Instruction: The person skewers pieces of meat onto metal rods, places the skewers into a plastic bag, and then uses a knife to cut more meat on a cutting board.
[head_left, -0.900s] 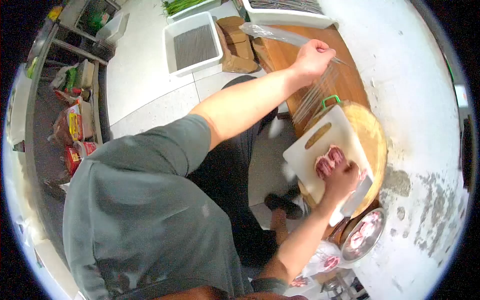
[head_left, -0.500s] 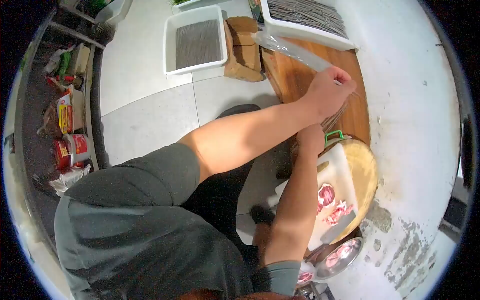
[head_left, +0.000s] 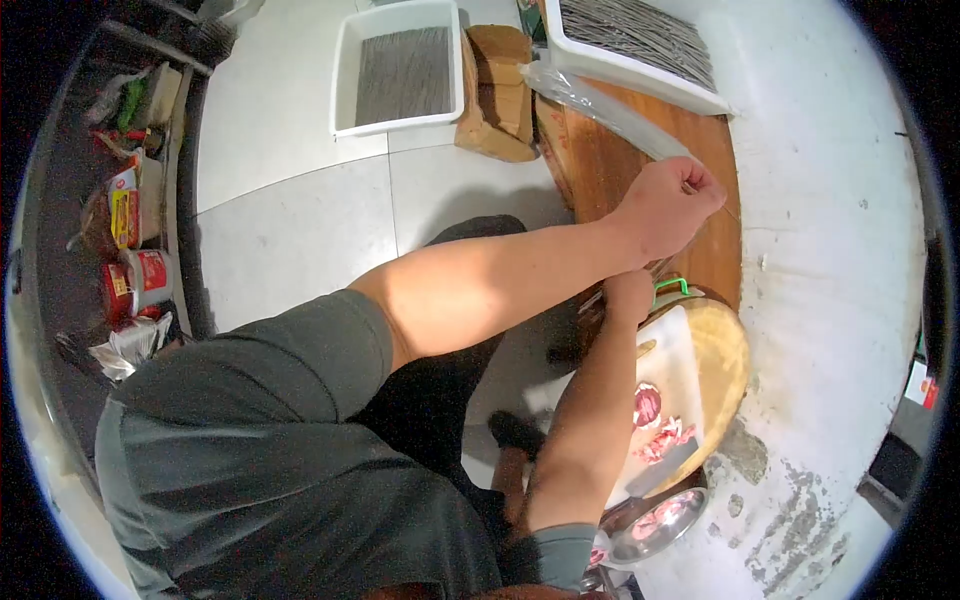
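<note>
My left hand (head_left: 682,205) is closed in a pinch above a brown wooden board (head_left: 715,145). A thin stick tip pokes out past its fingers. Just below it, my right hand (head_left: 628,298) is wrapped round thin skewers (head_left: 660,266), mostly hidden by my hands and left wrist. A clear plastic bag (head_left: 600,112) lies along the wood beyond my left hand. Near my right forearm, a white cutting board (head_left: 682,355) rests on a round wooden block (head_left: 725,350). On it are a round piece of red meat (head_left: 647,404) and small meat scraps (head_left: 668,441).
A white tub (head_left: 345,100) of thin grey rods stands beside an open cardboard box (head_left: 500,140). Another white tub (head_left: 640,75) of rods is at the far end. A metal bowl (head_left: 690,510) with meat sits below the block. Shelves with packages line the left; a wall is right.
My view has shifted slightly. My left hand has moved a little to the right and down, and less of the skewers shows between my hands. My right hand keeps its grip.
</note>
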